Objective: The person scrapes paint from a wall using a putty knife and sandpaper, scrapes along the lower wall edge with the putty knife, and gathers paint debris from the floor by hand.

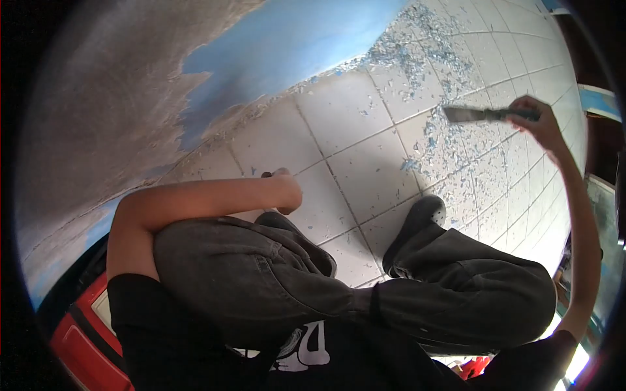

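My right hand (536, 120) is wrapped round the dark handle of a scraper (464, 115). Its wide flat blade points left, over floor tiles strewn with paint flakes (450, 140). My left hand (287, 190) is closed in front of my left knee. A small dark bit (267, 174) shows at its edge, but what the fingers hold is hidden. Beyond that hand rises a wall with a patch of blue paint (261, 58) and a bare grey-brown area (124, 85), the border between them ragged.
White floor tiles (339, 107) spread out ahead, with a thick heap of flakes (417, 49) along the wall's foot. My two dark clogs (417, 218) rest on the tiles below my bent knees. A red object (88, 342) stands behind me at the lower left.
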`<state>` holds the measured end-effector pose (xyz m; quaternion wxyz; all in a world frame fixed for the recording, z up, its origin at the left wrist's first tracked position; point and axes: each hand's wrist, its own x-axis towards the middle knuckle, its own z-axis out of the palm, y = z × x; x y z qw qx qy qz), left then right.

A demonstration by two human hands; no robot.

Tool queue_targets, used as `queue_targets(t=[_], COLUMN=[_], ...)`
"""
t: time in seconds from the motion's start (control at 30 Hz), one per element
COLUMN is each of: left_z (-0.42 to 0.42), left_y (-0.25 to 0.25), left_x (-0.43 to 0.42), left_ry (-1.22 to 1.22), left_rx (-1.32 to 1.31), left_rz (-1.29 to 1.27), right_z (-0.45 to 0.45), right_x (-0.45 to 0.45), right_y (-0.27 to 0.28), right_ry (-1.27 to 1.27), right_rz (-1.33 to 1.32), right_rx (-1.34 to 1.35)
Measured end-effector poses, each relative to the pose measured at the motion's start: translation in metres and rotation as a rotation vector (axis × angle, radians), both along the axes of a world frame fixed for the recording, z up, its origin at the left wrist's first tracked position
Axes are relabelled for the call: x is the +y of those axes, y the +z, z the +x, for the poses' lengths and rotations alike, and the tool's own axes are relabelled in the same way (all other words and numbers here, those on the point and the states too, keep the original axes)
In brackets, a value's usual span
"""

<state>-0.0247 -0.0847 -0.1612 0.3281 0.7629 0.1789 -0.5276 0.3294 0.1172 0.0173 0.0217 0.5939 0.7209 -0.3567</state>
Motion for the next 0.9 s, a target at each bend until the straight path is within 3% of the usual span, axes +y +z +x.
queue_targets(t=[0.07, 0.23, 0.33, 0.37, 0.47, 0.53, 0.6, 0.63, 0.67, 0.73, 0.77, 0.8, 0.87, 0.9], left_z=[0.006, 0.005, -0.002, -0.003, -0.006, -0.01, -0.012, -0.006, 0.0, 0.012, 0.017, 0.022, 0.029, 0.031], left_y=[-0.001, 0.006, 0.005, 0.006, 0.022, 0.02, 0.026, 0.032, 0.037, 0.042, 0.044, 0.049, 0.057, 0.06], left_x=[0.004, 0.015, 0.008, 0.004, 0.0, -0.005, -0.008, -0.006, -0.005, -0.005, -0.002, 0.001, 0.006, 0.009], left_ry=[-0.078, -0.063, 0.005, 0.068, 0.191, 0.183, 0.183, 0.269, 0.356, 0.511, 0.515, 0.544, 0.591, 0.527], left_rx=[-0.002, 0.071, 0.116, 0.13, 0.193, 0.188, 0.185, 0.011, -0.165, -0.512, -0.505, -0.61, -0.71, -0.694], left_rz=[0.006, -0.029, -0.012, -0.015, 0.006, 0.028, 0.061, 0.075, 0.091, 0.15, 0.155, 0.175, 0.204, 0.248], right_z=[0.001, 0.015, 0.002, 0.004, 0.019, 0.068, 0.108, 0.09, 0.09, 0.101, 0.094, 0.075, -0.011, -0.014], right_x=[-0.035, -0.135, -0.193, -0.203, -0.192, -0.132, -0.048, -0.035, -0.028, -0.029, -0.051, -0.095, -0.171, -0.201], right_y=[-0.009, -0.11, -0.143, -0.159, -0.206, -0.258, -0.243, -0.194, -0.174, -0.196, -0.228, -0.26, -0.212, -0.234], right_ry=[-0.055, -0.044, 0.011, 0.14, 0.134, 0.194, 0.016, -0.024, -0.044, -0.043, -0.038, -0.008, 0.035, 0.389], right_rz=[-0.002, -0.208, -0.483, -0.451, -0.45, 0.098, 0.038, 0.167, 0.291, -0.027, -0.027, -0.298, -0.783, -0.357], right_rx=[0.05, 0.371, 0.361, 0.265, 0.307, 0.222, 0.326, 0.318, 0.11, 0.328, 0.336, 0.436, 0.342, 0.418])
